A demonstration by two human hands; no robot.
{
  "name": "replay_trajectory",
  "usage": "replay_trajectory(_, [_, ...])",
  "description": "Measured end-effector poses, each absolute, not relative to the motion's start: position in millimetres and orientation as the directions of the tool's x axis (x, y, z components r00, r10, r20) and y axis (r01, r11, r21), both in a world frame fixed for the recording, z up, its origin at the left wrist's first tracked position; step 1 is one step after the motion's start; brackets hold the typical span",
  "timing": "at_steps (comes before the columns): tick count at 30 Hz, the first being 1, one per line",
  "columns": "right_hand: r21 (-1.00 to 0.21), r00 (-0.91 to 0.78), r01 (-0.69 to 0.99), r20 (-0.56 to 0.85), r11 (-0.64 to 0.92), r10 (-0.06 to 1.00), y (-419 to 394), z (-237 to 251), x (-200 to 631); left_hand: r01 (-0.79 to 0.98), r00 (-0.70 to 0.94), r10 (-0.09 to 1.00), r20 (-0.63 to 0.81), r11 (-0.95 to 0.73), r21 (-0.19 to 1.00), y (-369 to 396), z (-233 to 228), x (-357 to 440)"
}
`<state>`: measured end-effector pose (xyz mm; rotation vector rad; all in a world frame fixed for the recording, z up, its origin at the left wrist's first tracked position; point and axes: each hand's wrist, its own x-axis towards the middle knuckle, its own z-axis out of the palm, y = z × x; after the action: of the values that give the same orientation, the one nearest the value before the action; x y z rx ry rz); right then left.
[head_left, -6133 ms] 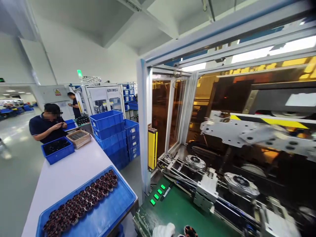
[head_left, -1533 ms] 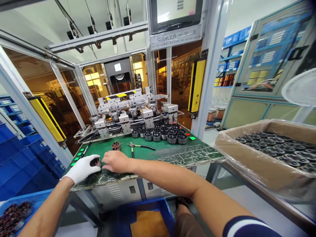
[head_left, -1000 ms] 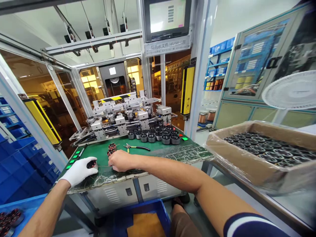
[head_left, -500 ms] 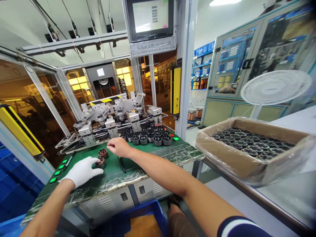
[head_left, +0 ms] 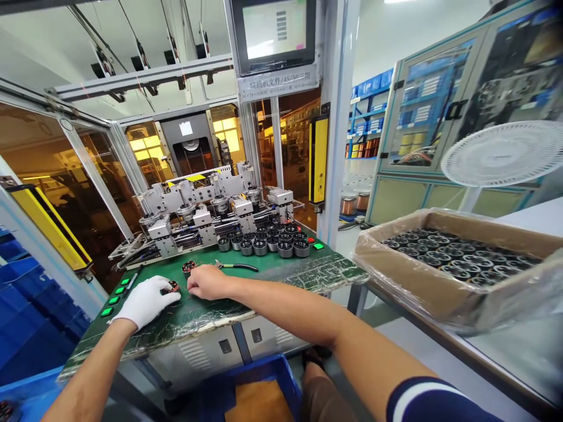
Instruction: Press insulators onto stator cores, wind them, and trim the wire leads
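Note:
My left hand (head_left: 147, 302), in a white glove, has its thumb and fingers round a small motor stator (head_left: 175, 286) with copper-coloured windings, low over the green worktop. Bare and with curled fingers, my right hand (head_left: 207, 282) is just right of that stator. Whatever its fingertips pinch, if anything, is hidden. Behind it stands a second wound stator (head_left: 189, 267). Wire cutters (head_left: 240, 266) with dark handles lie on the worktop just beyond my right wrist.
Several black-and-grey stators (head_left: 264, 241) stand grouped before the winding machine (head_left: 206, 208). Green buttons (head_left: 113, 300) line the worktop's left edge. On the right, a plastic-lined carton (head_left: 396, 275) holds many ring-shaped parts, with a white fan (head_left: 505, 155) behind. A blue bin (head_left: 281, 381) sits below.
My right hand has come down and nearer to the stator in my left hand. The cutters now lie sideways, farther back. Tilted heads on the machine now look upright.

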<state>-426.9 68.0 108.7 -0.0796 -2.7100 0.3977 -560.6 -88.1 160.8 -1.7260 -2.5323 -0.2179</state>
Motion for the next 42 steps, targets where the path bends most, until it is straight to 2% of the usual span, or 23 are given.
replay_trajectory(7, [-0.186,-0.944,-0.009,0.325,0.983,0.053,67.4,112.6,-405.6,0.929,-0.368,0.922,0.122,0.36,0.085,-94.0,161.0,-563.5])
replay_trajectory(13, [-0.232,-0.961,-0.058,0.278,0.971,0.009,90.3,136.1,-392.7,0.925,-0.375,0.921,0.108,0.364,0.105,-101.5,161.5,-562.6])
replay_trajectory(15, [-0.268,-0.947,-0.02,0.314,0.963,0.068,107.2,148.8,-397.2,0.927,-0.369,0.925,0.09,0.359,0.108,-102.2,169.4,-560.1])
replay_trajectory(18, [-0.312,-0.894,0.106,0.387,0.944,0.228,132.1,156.6,-409.5,0.914,-0.403,0.904,0.143,0.388,0.12,-95.2,186.4,-554.8])
replay_trajectory(21, [-0.316,-0.89,0.176,0.353,0.932,0.288,143.1,145.0,-422.3,0.9,-0.436,0.881,0.186,0.43,0.074,-73.7,195.3,-550.9])
replay_trajectory(25, [-0.257,-0.924,0.195,0.277,0.947,0.265,137.7,125.0,-429.2,0.898,-0.439,0.894,0.089,0.441,0.003,-33.0,183.1,-553.7])
replay_trajectory(32, [-0.096,-0.937,0.159,0.299,0.982,0.181,129.9,126.7,-422.8,0.899,-0.435,0.899,0.048,0.437,-0.028,7.0,160.8,-555.8])
replay_trajectory(37, [-0.017,-0.897,0.141,0.42,0.99,0.135,124.9,136.3,-414.6,0.896,-0.429,0.887,0.169,0.441,-0.045,-5.7,183.9,-539.2])
replay_trajectory(42, [0.028,-0.81,0.105,0.582,0.994,0.07,98.1,153.4,-386.2,0.89,-0.418,0.84,0.348,0.455,-0.029,-59.7,219.4,-513.7])
